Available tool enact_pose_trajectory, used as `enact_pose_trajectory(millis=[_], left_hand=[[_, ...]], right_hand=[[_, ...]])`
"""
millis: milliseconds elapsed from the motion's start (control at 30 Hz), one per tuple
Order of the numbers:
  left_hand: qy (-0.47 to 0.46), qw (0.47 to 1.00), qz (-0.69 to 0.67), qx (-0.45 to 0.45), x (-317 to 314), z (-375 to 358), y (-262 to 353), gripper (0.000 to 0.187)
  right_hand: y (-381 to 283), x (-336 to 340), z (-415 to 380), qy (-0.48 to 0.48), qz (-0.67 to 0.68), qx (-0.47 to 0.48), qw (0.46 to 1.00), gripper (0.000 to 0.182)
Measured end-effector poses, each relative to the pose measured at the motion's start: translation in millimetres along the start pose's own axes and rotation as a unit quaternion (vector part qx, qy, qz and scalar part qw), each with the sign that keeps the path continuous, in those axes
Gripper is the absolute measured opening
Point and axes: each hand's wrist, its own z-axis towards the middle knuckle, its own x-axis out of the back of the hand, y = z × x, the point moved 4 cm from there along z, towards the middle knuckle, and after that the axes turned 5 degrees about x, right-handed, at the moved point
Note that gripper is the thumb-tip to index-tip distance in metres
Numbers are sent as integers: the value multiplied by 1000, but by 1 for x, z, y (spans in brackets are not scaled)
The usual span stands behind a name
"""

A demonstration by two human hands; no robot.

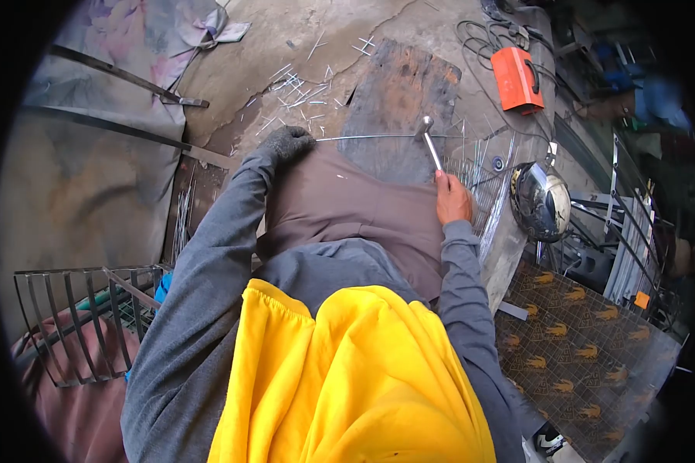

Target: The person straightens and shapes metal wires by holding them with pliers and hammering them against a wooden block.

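My left hand (pixel 287 143), in a dark glove, is closed round the left end of a thin metal rod (pixel 363 137). The rod runs to the right across a dark, worn wooden board (pixel 398 100). My bare right hand (pixel 453 199) grips the handle of a hammer (pixel 432 148). The hammer's head is over the board, at the rod's right part; whether they touch I cannot tell. Long thin rods (pixel 490 177) lie to the right of my right hand.
Short cut rod pieces (pixel 297 92) lie scattered on the floor beyond my left hand. An orange machine (pixel 517 81) with cables stands at the upper right, a welding helmet (pixel 543 202) at the right. A metal rack (pixel 77 324) is at the lower left, a patterned panel (pixel 587 351) at the lower right.
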Motion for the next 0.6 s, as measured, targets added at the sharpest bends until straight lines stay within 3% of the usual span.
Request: enact_pose_trajectory(millis=[100,233,300,400,433,600], left_hand=[[15,999,30,-13,2,-15,13,36],[-36,999,8,-34,-3,-13,21,32],[-175,979,-100,-24,-13,-13,31,28],[-215,972,-86,39,-22,-49,79,26],[-214,974,-70,-11,-25,-59,95,27],[-294,936,-193,-11,-63,-84,122,32]], right_hand=[[12,-8,-16,1,4,-7,1000,50],[22,-17,-26,-11,-8,-31,999,50],[24,-17,-22,-3,-3,-34,999,50],[23,-15,-21,-6,12,-38,999,51],[20,-13,-22,-14,0,-50,999,51],[23,-15,-23,-22,-9,-70,997,50]])
